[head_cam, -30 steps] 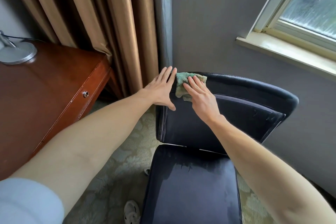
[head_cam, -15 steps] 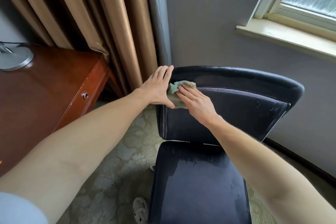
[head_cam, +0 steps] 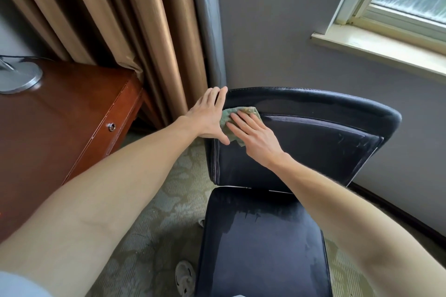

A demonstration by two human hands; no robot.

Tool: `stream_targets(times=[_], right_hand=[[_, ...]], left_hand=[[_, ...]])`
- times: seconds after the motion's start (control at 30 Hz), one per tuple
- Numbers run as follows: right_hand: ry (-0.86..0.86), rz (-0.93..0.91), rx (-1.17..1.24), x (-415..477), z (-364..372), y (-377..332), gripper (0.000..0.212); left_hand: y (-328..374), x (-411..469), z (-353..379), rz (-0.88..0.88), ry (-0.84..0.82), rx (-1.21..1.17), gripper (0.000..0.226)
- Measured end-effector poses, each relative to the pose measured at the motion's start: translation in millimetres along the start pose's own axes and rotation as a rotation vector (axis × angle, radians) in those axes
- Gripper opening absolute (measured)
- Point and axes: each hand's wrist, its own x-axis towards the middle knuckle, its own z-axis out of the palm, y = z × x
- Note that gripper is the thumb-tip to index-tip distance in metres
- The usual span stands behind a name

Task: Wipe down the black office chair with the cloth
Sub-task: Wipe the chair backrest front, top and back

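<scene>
Counter [head_cam: 60,116] of reddish wood fills the left side and carries a round metal lamp base [head_cam: 19,77] at its far corner. Its drawer, marked by a small knob [head_cam: 111,126], is closed, so its contents cannot be told. Brown curtains [head_cam: 120,19] hang behind it, and a strip of patterned carpet [head_cam: 164,200] lies open between the counter's edge and the chair [head_cam: 313,149]. The left hand [head_cam: 206,119] lies flat, fingers straight, against the left edge of the backrest near its top. Just beside its thumb, the green cloth [head_cam: 226,119] sits on the backrest's upper left corner, pressed there by the straight fingers of the right hand [head_cam: 255,138]. To the right the backrest runs on uncovered. Below it the seat [head_cam: 263,253] shows wet streaks, and a shoe [head_cam: 184,277] sits by its near-left edge. A grey wall [head_cam: 277,31] stands close behind the chair's far end, under a pale window sill [head_cam: 374,48].
</scene>
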Motion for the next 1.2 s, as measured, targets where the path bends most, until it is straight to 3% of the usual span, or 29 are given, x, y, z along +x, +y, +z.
stream_targets(times=[0.27, 0.5, 0.63, 0.9, 1.07, 1.2], right_hand=[[-0.032, -0.014, 0.001, -15, -9, 21, 0.071], [0.026, 0.166, -0.061, -76, -33, 67, 0.078], [0.055, 0.213, 0.006, -67, -31, 54, 0.079], [0.043, 0.118, 0.134, -21, -11, 12, 0.072], [0.044, 0.104, 0.104, -37, -23, 37, 0.067], [0.067, 0.195, 0.051, -79, -34, 76, 0.069]], left_hand=[[2, -2, 2, -0.017, 0.025, 0.003, 0.147], [5, -1, -1, -0.012, 0.027, 0.001, 0.147], [12, -1, -1, -0.027, 0.048, 0.086, 0.146], [31, 9, -3, 0.021, 0.086, 0.152, 0.143], [38, 12, 5, -0.032, 0.119, 0.115, 0.143], [37, 10, 6, -0.041, 0.138, 0.130, 0.141]])
